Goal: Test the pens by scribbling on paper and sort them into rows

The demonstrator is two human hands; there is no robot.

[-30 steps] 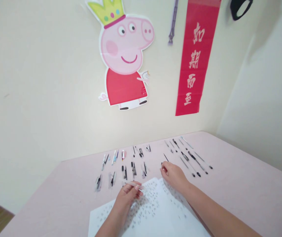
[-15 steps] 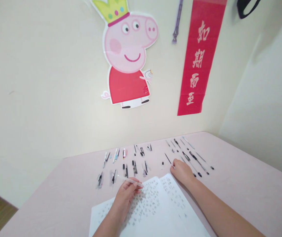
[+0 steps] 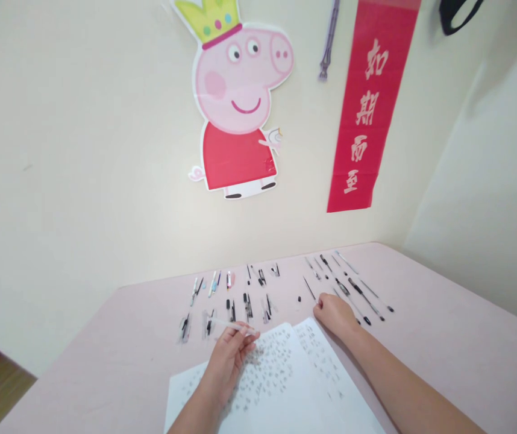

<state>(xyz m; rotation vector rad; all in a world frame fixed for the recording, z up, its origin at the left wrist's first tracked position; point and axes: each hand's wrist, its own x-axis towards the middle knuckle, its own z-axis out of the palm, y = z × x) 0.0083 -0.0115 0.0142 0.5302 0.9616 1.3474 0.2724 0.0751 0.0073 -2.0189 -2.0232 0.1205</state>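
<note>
My left hand is closed around a clear, whitish pen barrel, held nearly level above the written sheets. Its fingers pinch the barrel near its right end. My right hand rests on the table just beyond the right sheet, fingers curled. A thin dark pen refill reaches up and left from its fingertips, which seem to pinch the lower end. A small black pen cap lies left of that refill. Paper sheets covered in handwriting lie under and between my forearms.
Several taken-apart pens lie in small groups at the back left of the pink tabletop. More pens and refills lie in slanted rows beyond my right hand. The wall behind bears a cartoon pig cutout and a red banner.
My left hand has lifted slightly and turned the barrel a little. The right hand stays at the refill's lower end. The whole view has shifted slightly.
</note>
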